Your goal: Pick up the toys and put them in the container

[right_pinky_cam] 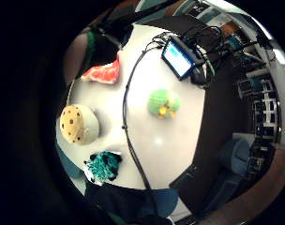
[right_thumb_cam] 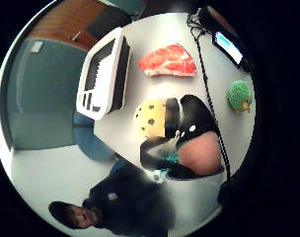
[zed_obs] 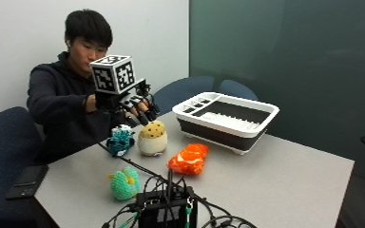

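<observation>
My gloved right hand [zed_obs: 134,105] hovers above the table with its fingers spread and pointing down, holding nothing. Just under it stand a teal knitted toy [zed_obs: 120,140] and a cream toy with dark spots [zed_obs: 153,137]. An orange-red meat-shaped toy [zed_obs: 188,159] lies further along the table, and a green knitted duck [zed_obs: 124,184] sits near the cables. The container, a white and black basket [zed_obs: 258,114], stands at the table's far side. In the thumb side view my fingers [right_thumb_cam: 197,118] partly cover the spotted toy [right_thumb_cam: 149,118], beside the meat toy [right_thumb_cam: 167,60] and the basket [right_thumb_cam: 103,74].
A black device with a lit screen [right_pinky_cam: 180,57] and a tangle of cables [zed_obs: 167,209] sit at the near table edge. One cable [right_pinky_cam: 126,122] runs across the table between the toys. Blue chairs [zed_obs: 182,92] stand around; a phone [zed_obs: 24,180] lies on one.
</observation>
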Demonstrator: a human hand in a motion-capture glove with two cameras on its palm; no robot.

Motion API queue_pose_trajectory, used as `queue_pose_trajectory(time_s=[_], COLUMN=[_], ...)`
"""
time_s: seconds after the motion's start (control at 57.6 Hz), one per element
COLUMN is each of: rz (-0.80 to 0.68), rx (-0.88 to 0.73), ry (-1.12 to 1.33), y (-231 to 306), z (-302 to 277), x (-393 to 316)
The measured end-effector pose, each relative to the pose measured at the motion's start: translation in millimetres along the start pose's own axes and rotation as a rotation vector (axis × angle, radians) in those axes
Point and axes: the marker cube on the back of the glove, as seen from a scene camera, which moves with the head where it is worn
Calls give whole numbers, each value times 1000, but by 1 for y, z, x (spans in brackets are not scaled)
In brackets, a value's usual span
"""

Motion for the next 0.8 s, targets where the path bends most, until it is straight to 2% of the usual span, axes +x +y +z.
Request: queue_pose_trajectory(time_s=[0.295,0.521,0.712,0.799], rz=[85,152,272,270], rx=[77,-32,-180,-136], ry=[6,93,22,11], y=[3,-10,-22,-27], z=[-6,49,112,123], x=[47,101,127,132])
